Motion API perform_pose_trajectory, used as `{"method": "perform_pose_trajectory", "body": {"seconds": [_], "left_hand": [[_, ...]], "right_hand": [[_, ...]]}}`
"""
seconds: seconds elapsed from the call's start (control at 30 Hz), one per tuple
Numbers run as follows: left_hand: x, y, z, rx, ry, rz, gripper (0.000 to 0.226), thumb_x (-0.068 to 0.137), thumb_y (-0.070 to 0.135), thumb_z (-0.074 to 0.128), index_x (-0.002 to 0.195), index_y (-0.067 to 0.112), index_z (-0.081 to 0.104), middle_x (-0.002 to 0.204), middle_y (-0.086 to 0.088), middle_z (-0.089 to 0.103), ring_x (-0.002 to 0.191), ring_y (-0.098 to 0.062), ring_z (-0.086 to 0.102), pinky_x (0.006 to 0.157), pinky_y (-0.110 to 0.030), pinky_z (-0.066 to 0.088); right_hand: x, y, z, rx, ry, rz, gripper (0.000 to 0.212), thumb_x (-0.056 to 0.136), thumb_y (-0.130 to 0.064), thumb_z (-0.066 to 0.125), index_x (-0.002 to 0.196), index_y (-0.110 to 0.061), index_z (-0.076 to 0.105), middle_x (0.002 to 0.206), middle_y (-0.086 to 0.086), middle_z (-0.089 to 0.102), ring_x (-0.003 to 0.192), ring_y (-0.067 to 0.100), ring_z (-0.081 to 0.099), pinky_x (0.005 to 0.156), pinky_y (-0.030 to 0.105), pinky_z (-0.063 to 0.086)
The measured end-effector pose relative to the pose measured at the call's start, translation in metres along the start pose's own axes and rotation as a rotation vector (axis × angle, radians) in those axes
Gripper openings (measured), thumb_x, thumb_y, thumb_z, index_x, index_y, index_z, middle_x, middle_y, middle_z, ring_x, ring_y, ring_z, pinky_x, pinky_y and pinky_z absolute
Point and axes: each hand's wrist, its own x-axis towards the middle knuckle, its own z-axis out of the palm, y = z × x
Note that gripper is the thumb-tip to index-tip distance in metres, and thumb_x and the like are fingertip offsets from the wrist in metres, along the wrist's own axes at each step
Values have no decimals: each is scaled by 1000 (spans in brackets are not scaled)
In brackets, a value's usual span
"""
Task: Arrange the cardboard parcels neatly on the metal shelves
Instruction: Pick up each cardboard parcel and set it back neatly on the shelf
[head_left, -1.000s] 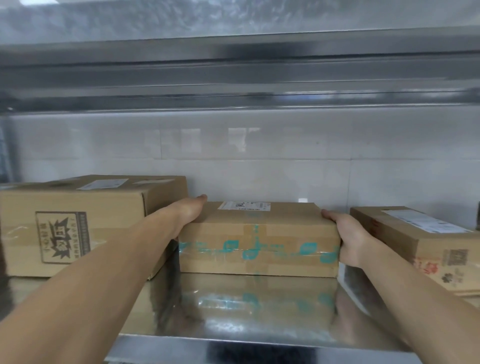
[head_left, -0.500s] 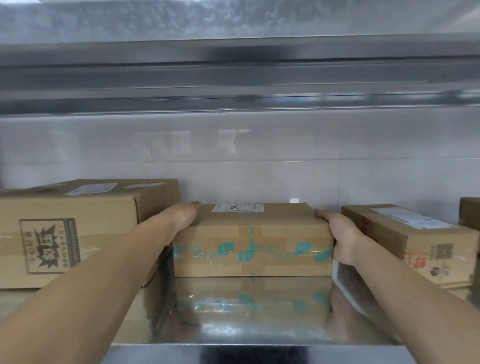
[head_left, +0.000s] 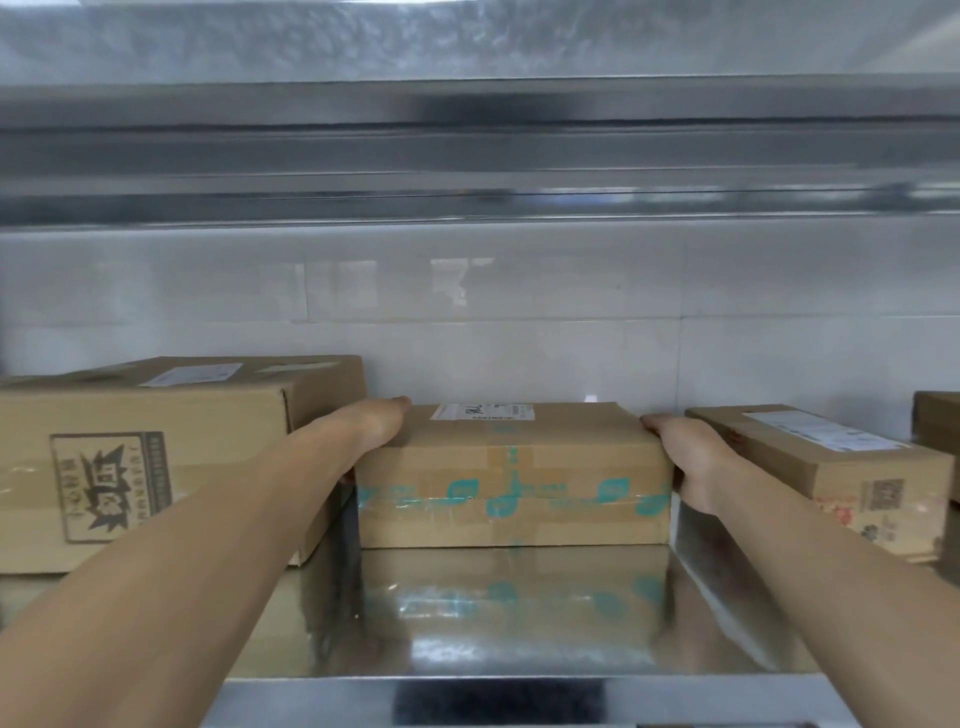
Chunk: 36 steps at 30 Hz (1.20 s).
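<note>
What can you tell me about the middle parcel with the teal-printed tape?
The middle parcel is a low brown cardboard box, closed and sealed with clear tape printed in teal shapes across its front. A white label sits on its top. It lies flat on the metal shelf, set back from the front edge. The left hand lies against its left end, fingers hidden; the right hand grips its right end, thumb on top.
</note>
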Motion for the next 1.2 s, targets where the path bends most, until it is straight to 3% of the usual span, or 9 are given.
{"method": "perform_pose_trajectory", "body": {"seconds": [0.1, 0.2, 0.27, 0.37, 0.6, 0.73, 0.83, 1.1, 1.2], "left_hand": [[-9, 11, -6, 90, 45, 103, 64, 109, 50, 29, 158, 9, 31, 163, -14, 33, 148, -32, 34, 119, -40, 27], [-13, 28, -5, 163, 72, 192, 61, 109, 46, 28, 154, 6, 37, 157, -17, 40, 142, -34, 40, 110, -37, 34], [-16, 41, 1, 200, 77, 283, 48, 109, 42, 27, 134, 9, 51, 133, -18, 53, 122, -35, 49, 94, -34, 36], [-27, 60, 20, 198, 76, 395, 29, 109, 34, 28, 97, 12, 44, 92, -5, 44, 99, -27, 40, 84, -32, 31], [-57, 108, 74, -22, -83, 539, 46, 105, 48, 35, 132, 17, 55, 138, -6, 56, 125, -29, 50, 98, -36, 39], [-77, 137, 113, -151, -199, 559, 55, 105, 49, 40, 147, 15, 48, 149, -6, 52, 136, -29, 47, 113, -37, 36], [-91, 159, 145, -232, -266, 564, 58, 104, 49, 43, 149, 12, 46, 148, -9, 52, 135, -29, 49, 117, -43, 37], [-117, 188, 229, -346, -364, 364, 55, 107, 43, 41, 154, 14, 38, 153, -8, 44, 126, -26, 49, 103, -35, 42], [-123, 184, 254, -386, -331, 257, 33, 109, 41, 39, 134, 20, 48, 110, -3, 57, 88, -19, 52, 90, -36, 44]], "right_hand": [[1, -6, -5, -96, 57, -74, 27, 102, -21, 48, 112, -2, 65, 120, 25, 67, 92, 27, 54, 81, 39, 42], [-9, -16, -10, -152, 76, -133, 35, 103, -20, 45, 124, 4, 58, 117, 20, 62, 103, 33, 57, 91, 40, 43], [-18, -24, -16, -160, 74, -186, 29, 104, -22, 46, 122, -3, 60, 129, 19, 60, 125, 38, 55, 107, 47, 43], [-30, -37, -34, -154, 77, -245, 29, 103, -26, 50, 127, -13, 60, 133, 14, 60, 129, 36, 53, 111, 48, 40], [-50, -70, -93, -148, 160, -312, 41, 102, -25, 52, 133, 1, 55, 150, 28, 43, 142, 46, 34, 119, 63, 29], [-50, -77, -138, -168, 231, -317, 35, 105, -26, 52, 133, -7, 60, 138, 18, 58, 136, 36, 50, 107, 42, 44], [-42, -75, -171, -208, 243, -313, 36, 105, -25, 52, 138, -11, 58, 137, 4, 57, 134, 24, 50, 102, 34, 38], [-2, -45, -236, -247, 157, -98, 50, 104, -35, 55, 149, -14, 48, 151, 8, 49, 139, 28, 45, 110, 49, 37], [13, -31, -252, -220, 49, -21, 48, 104, -39, 54, 145, -14, 51, 148, 13, 49, 138, 33, 45, 104, 54, 40]]}}
